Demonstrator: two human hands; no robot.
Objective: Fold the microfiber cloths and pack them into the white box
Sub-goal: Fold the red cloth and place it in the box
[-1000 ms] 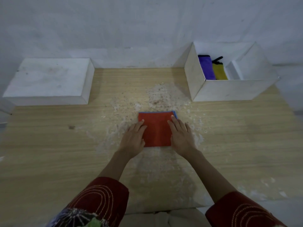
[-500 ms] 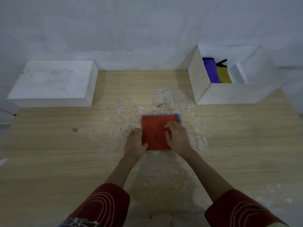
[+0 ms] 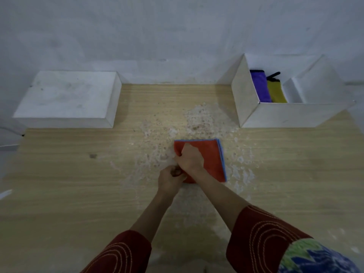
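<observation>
A folded orange cloth point(image 3: 211, 158) with a blue edge lies flat in the middle of the wooden table point(image 3: 78, 184). My right hand point(image 3: 190, 159) has crossed over to the cloth's left edge and pinches it near the far left corner. My left hand point(image 3: 170, 179) grips the same edge at the near left corner. The open white box point(image 3: 285, 115) stands at the back right. Inside it a purple cloth point(image 3: 260, 88) and a yellow cloth point(image 3: 276, 91) stand folded side by side.
A closed white box point(image 3: 67, 99) sits at the back left of the table. A pale worn patch with flaking specks point(image 3: 197, 125) spreads over the table's middle. A white wall runs behind both boxes.
Both hands were lying flat on the cloth's two sides. They have closed into grips, and my right hand has moved left across the cloth to its left edge, close to my left hand.
</observation>
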